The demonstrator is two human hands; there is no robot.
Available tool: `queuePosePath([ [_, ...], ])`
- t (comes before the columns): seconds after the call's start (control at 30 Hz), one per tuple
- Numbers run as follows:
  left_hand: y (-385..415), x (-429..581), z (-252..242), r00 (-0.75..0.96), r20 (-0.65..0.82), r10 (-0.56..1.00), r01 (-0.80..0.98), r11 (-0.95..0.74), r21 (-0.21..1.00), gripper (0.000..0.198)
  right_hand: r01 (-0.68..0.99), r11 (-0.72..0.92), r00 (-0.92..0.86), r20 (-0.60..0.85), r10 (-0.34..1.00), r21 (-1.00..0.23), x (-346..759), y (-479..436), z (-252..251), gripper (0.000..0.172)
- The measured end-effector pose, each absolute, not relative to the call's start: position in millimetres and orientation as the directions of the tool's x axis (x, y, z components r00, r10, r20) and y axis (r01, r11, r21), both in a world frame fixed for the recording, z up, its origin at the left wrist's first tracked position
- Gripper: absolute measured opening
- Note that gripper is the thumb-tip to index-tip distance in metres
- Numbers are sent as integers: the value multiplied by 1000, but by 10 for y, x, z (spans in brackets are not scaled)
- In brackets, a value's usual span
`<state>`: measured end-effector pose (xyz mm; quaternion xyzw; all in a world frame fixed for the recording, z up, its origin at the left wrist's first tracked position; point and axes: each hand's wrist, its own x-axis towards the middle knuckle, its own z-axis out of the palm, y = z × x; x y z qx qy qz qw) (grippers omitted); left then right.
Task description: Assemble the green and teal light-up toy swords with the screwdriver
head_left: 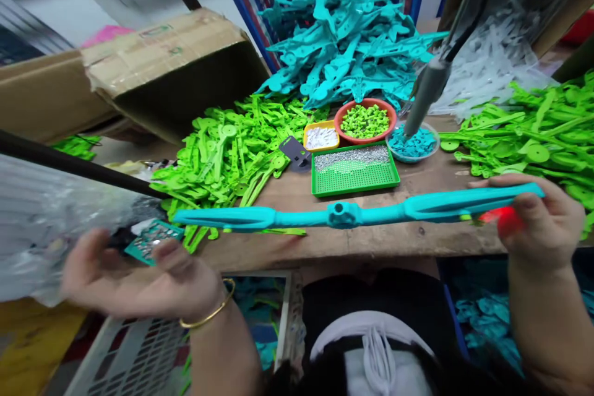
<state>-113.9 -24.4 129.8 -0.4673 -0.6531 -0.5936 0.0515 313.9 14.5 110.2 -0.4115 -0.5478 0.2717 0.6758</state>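
A long teal plastic bar (343, 215) with a round socket at its middle spans the view, level above the bench's front edge. My right hand (542, 223) is closed on its right end, and a bright red patch (503, 220) shows by the fingers there. My left hand (143, 278), somewhat blurred, is open below the bar's left end, palm up with fingers apart, holding nothing. Beyond the bar lies a green perforated tray (355, 183) with small metal pieces. A teal dish (153, 240) with metal bits sits behind my left hand.
Teal parts (348, 43) are heaped at the back, with lime-green parts (227, 148) left and more lime-green parts (538, 130) right. A grey power screwdriver (427, 93) hangs over a clear bowl (413, 158). Nearby are an orange bowl (341, 130), yellow dish (306, 139) and cardboard box (162, 55).
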Motion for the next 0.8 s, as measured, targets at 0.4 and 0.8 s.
queuePosePath([
  [0.4,79,-1153,841,-506,182,843,-101,-268,958,50,701,550,348,891,292,-454,2880,293,1205,36],
  [0.8,-182,-916,911,-332,338,881,-85,-384,919,44,431,638,-421,483,768,-638,2126,292,1415,12],
])
